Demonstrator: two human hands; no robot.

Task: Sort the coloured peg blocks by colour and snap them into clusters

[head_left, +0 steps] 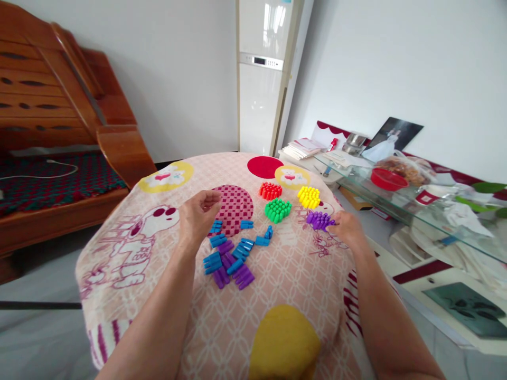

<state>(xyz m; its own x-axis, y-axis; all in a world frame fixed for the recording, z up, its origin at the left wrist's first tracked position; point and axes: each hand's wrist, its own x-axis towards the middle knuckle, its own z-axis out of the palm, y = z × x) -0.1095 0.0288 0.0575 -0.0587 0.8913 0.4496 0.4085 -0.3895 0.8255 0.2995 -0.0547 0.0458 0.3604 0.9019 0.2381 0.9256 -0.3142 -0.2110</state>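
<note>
My right hand (pixel 347 229) is at the right edge of a cluster of upright purple plastic pegs (pixel 319 220), its fingertips pinched on a purple peg there. My left hand (pixel 198 215) hovers over the left part of the table, fingers curled toward the thumb; whatever lies inside, if anything, is hidden. Below it, loose blue pegs (pixel 213 262) and purple pegs (pixel 243 276) lie on their sides in a scattered heap, some joined in small rows. Standing clusters of red pegs (pixel 270 190), green pegs (pixel 278 210) and yellow pegs (pixel 309 197) are grouped by colour near the purple ones.
A patterned cloth (pixel 289 285) covers the round table. To the right, a glass shelf (pixel 428 203) carries a red bowl (pixel 388 179), bags and papers. A wooden bench (pixel 63 116) stands at left, and a tall white air conditioner (pixel 259 105) at the back.
</note>
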